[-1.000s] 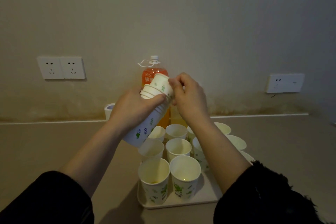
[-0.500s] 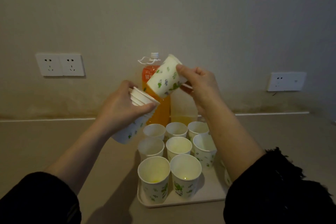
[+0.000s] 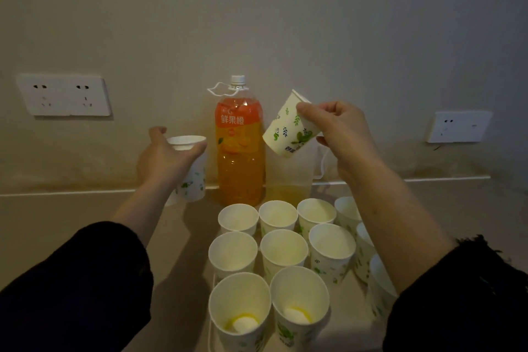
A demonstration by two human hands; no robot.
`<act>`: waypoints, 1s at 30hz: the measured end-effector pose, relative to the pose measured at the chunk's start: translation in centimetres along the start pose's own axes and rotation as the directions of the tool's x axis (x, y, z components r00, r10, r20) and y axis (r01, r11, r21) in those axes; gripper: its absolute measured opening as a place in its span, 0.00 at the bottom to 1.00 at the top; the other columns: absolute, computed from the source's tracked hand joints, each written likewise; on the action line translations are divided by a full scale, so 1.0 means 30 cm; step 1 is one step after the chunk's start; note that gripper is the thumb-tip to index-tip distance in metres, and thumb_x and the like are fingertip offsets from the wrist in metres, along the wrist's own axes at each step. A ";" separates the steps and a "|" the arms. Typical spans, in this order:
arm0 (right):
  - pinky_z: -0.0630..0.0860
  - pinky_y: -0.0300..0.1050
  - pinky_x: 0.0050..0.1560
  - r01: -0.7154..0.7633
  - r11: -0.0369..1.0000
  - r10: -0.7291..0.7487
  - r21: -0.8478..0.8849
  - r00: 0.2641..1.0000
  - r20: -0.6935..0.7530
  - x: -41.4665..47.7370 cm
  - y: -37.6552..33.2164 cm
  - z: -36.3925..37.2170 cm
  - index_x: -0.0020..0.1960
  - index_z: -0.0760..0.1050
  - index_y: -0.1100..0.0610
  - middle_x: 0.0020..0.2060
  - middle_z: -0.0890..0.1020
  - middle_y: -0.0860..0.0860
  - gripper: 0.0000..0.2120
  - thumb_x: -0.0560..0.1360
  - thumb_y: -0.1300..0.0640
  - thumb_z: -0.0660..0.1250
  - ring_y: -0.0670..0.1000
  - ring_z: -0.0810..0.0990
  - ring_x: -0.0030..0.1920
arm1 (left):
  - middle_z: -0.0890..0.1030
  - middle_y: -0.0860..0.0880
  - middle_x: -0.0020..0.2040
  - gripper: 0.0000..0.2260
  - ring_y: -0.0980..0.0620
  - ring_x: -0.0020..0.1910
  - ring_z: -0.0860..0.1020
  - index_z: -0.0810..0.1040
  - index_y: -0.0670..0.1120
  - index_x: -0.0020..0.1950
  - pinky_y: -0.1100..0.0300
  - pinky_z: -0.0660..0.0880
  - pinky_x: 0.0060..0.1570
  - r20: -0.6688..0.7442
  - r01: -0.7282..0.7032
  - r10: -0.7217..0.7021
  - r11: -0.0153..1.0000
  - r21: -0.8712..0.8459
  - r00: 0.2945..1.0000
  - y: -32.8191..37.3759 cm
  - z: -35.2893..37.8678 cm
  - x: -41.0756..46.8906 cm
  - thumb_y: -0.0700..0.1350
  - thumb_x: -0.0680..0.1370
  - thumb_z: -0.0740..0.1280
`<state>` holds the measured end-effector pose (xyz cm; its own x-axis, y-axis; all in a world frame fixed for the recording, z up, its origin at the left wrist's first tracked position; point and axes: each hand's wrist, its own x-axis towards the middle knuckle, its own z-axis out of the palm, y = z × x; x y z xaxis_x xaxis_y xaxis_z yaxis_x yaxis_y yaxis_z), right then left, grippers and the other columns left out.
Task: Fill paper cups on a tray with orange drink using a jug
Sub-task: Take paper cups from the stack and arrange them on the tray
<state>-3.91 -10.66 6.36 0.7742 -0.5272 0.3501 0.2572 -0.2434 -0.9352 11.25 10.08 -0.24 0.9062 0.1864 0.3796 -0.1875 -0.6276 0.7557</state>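
Along the back edge of the surface (image 3: 71, 208), by the wall (image 3: 285, 23): gripping a stack (image 3: 194, 180) of cups with the left hand (image 3: 163, 160), fingers curled round its upper part, just left of the bottle (image 3: 240, 151); whether resting on the surface or just above it, cannot tell. Pinching a single cup (image 3: 288, 128) in the right hand (image 3: 340, 134), aloft and tilted, above the jug (image 3: 288, 180), touching nothing else.

Judged as hardly begun, with laying out cups the step in hand and pouring yet to come. Done, by the look of it: filling most of the tray (image 3: 348, 314), toward the front edge of the surface, with upright cups (image 3: 283, 248) in rows. Left: placing the held cup, putting the stack aside, taking up the jug, pouring into every cup.

Contents: bottle capped and nearly full of orange drink. Jug clear, standing just right of the bottle and just behind the tray, holding only a shallow yellowish layer at the bottom; probably in need of topping up from the bottle before much pouring. Two front cups (image 3: 240, 323) showing a thin yellow ring at the bottom, no more. Other upright cups pale inside and seemingly empty; those along the tray's right side partly hidden by the right arm (image 3: 400, 223), so contents there not to be told
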 end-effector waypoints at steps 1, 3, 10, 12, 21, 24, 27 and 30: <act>0.73 0.37 0.40 -0.003 1.000 0.003 -0.002 1.000 0.003 0.009 -0.003 0.002 0.47 0.72 0.57 0.50 0.80 0.54 0.11 0.73 0.52 0.70 0.46 0.77 0.47 | 0.74 0.42 0.63 0.37 0.38 0.60 0.74 0.62 0.49 0.70 0.49 0.74 0.51 0.022 -0.008 0.007 0.999 0.032 1.000 -0.004 0.022 0.011 0.64 0.68 0.71; 0.73 0.36 0.39 0.002 1.000 -0.002 -0.001 1.000 0.017 0.023 -0.011 0.009 0.48 0.72 0.57 0.49 0.80 0.53 0.10 0.73 0.52 0.69 0.45 0.77 0.47 | 0.75 0.43 0.63 0.35 0.39 0.59 0.74 0.64 0.49 0.69 0.50 0.73 0.47 0.056 -0.008 0.003 0.995 0.101 0.998 -0.020 0.062 0.029 0.62 0.68 0.72; 0.72 0.36 0.37 0.037 0.998 -0.034 -0.047 0.998 0.048 0.062 -0.008 0.049 0.45 0.72 0.56 0.49 0.80 0.52 0.10 0.73 0.52 0.70 0.45 0.78 0.45 | 0.77 0.41 0.61 0.31 0.38 0.59 0.74 0.69 0.45 0.65 0.48 0.73 0.50 0.131 -0.022 -0.006 0.978 0.208 0.991 -0.093 0.180 0.089 0.59 0.69 0.73; 0.72 0.35 0.36 0.044 0.997 -0.040 -0.063 0.997 0.061 0.072 -0.008 0.049 0.46 0.72 0.56 0.49 0.80 0.52 0.10 0.73 0.52 0.70 0.44 0.77 0.44 | 0.77 0.41 0.62 0.30 0.38 0.61 0.74 0.70 0.44 0.66 0.49 0.71 0.48 0.140 -0.002 -0.029 0.977 0.213 0.990 -0.106 0.202 0.105 0.58 0.70 0.72; 0.70 0.35 0.35 0.041 0.987 -0.025 -0.153 0.995 0.101 0.092 0.010 0.032 0.50 0.73 0.57 0.50 0.79 0.51 0.13 0.72 0.51 0.70 0.44 0.77 0.44 | 0.75 0.36 0.61 0.31 0.35 0.57 0.75 0.69 0.38 0.66 0.44 0.77 0.49 0.204 -0.002 -0.044 0.975 0.220 0.978 -0.157 0.287 0.173 0.58 0.72 0.70; 0.70 0.35 0.35 0.035 0.984 -0.015 -0.172 0.993 0.115 0.088 0.026 0.044 0.51 0.73 0.56 0.51 0.78 0.52 0.13 0.72 0.51 0.70 0.44 0.76 0.45 | 0.76 0.34 0.59 0.31 0.35 0.55 0.76 0.72 0.35 0.63 0.46 0.73 0.47 0.219 0.010 -0.068 0.967 0.253 0.973 -0.157 0.305 0.177 0.60 0.74 0.67; 0.70 0.36 0.36 0.044 0.977 -0.014 -0.207 0.989 0.144 0.086 0.039 0.058 0.55 0.72 0.56 0.54 0.78 0.52 0.15 0.72 0.50 0.70 0.44 0.75 0.46 | 0.75 0.34 0.60 0.31 0.35 0.54 0.76 0.73 0.36 0.62 0.48 0.72 0.46 0.247 0.056 -0.110 0.975 0.216 0.963 -0.162 0.313 0.179 0.61 0.72 0.68; 0.70 0.36 0.37 0.048 0.973 -0.013 -0.227 0.988 0.152 0.080 0.050 0.068 0.56 0.70 0.54 0.55 0.76 0.51 0.16 0.72 0.50 0.70 0.44 0.75 0.45 | 0.73 0.36 0.63 0.31 0.36 0.58 0.75 0.70 0.39 0.67 0.46 0.74 0.52 0.237 0.078 -0.126 0.976 0.204 0.963 -0.168 0.308 0.170 0.60 0.73 0.67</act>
<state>-0.49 -10.62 5.70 0.8499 -0.3938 0.3501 0.1560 -0.4466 -0.8810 20.31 7.22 -7.06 0.9864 0.0795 0.1437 -0.0353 -0.7519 0.6584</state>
